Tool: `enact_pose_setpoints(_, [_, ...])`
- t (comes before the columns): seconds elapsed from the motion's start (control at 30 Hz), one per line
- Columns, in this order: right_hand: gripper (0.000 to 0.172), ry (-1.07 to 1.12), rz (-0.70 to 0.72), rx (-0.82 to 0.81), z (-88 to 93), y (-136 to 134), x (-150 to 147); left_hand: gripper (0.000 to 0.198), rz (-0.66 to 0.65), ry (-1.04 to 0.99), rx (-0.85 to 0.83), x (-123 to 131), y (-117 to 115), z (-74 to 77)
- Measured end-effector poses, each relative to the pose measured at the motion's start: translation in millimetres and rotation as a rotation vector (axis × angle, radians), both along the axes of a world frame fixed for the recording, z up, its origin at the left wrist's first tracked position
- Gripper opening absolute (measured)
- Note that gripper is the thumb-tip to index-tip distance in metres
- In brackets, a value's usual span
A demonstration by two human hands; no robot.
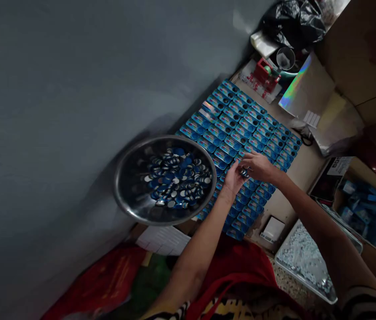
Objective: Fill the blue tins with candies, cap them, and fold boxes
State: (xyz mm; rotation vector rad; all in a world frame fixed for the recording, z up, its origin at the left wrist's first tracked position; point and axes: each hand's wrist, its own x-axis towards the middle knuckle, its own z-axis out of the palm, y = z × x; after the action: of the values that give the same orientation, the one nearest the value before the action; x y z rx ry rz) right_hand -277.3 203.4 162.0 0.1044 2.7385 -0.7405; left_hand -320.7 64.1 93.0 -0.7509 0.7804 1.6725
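Probably a small packing workshop, though the light is dim: blue cards (241, 140) lie in close rows across the tabletop (289, 178), a steel bowl (120, 178) of round pieces (176, 180) sits by its left edge, a red tape dispenser (263, 73) stands toward the far edge, and an open carton (328, 180) of blue packs (370, 209) stands along the right.

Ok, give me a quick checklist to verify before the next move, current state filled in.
1. Round pieces at hand: ok, several show between the left grip and right grip.
2. Right grip carrying any itself: cannot tell, its fingers overlap the cluster.
3. Metal bowl stocked: ok, many blue and silvery discs.
4. Blue cards laid out: ok, in rows under both grips.
5. Whole layout visible: not ok, bowl and arms hide part.
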Motion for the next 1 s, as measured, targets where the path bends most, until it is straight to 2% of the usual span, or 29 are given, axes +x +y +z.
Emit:
enact_pose_setpoints(0.1, [0.032, -0.066, 0.039, 0.020, -6.4, -5, 10, 0.024, -0.020, -0.026, -0.026, -2, 4, 0.7])
enact_pose_setpoints(0.2, [0.027, -0.091, -0.019, 0.026, -14.8, -1, 6, 0.022, -0.016, -0.031, -0.034, -6, 10, 3.1])
enact_pose_setpoints(0.27, [0.023, -0.089, -0.124, 0.014, -20.1, 5, -2, 0.023, 0.007, -0.024, -0.023, -10, 14, 4.7])
enact_pose_setpoints(0.43, [0.031, -0.038, -0.453, 0.089, -35.5, 33, -42, 0.028, 0.024, 0.006, 0.006, -23, 22, 7.6])
enact_pose_setpoints(0.53, [0.024, -0.109, -0.573, 0.133, -43.3, 45, -70, 0.031, 0.058, 0.007, 0.029, -30, 22, 7.3])
enact_pose_setpoints(0.7, [0.017, -0.285, -0.530, 0.364, -47.2, 50, -107, 0.042, 0.229, -0.022, 0.064, -36, 26, 3.9])
enact_pose_setpoints(0.83, [0.034, -0.431, -0.500, 0.382, -51.6, 62, -129, 0.047, 0.276, -0.015, 0.079, -33, 30, 0.9])
enact_pose_setpoints(0.9, [0.038, -0.411, -0.486, 0.371, -52.4, 65, -130, 0.046, 0.287, -0.022, 0.070, -31, 31, 0.9])
enact_pose_setpoints(1.0, [0.027, -0.299, -0.461, 0.347, -45.7, 58, -112, 0.041, 0.302, -0.051, 0.028, -29, 33, 3.8])
